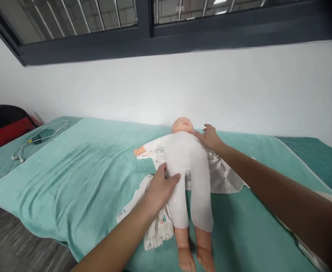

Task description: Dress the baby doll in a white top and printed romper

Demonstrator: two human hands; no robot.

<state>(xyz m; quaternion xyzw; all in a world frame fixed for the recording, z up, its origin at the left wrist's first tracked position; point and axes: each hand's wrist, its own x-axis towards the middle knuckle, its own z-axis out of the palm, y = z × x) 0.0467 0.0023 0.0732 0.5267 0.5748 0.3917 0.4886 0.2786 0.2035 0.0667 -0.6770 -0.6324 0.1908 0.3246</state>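
Note:
A baby doll (pixel 183 151) in a white one-piece suit lies on its back, its head toward the wall and its bare feet toward me. Against its hip and upper leg rests my left hand (pixel 162 185), thumb and forefinger apart; the other fingers are partly hidden. My right hand (pixel 210 139) is at the doll's shoulder beside the neck, fingers spread. It covers the doll's arm on that side. Under the doll and out to the left spreads a white printed baby garment (pixel 159 230). A shiny white cloth (pixel 225 175) shows on the right, below my right forearm.
A green blanket (pixel 69 170) with some folds covers the bed. On the far left lie a white cable (pixel 20 153) and a small dark green item (pixel 42 136), near a black and red object (pixel 7 128). Behind stands a white wall (pixel 126 90) below a dark-framed window (pixel 98 41).

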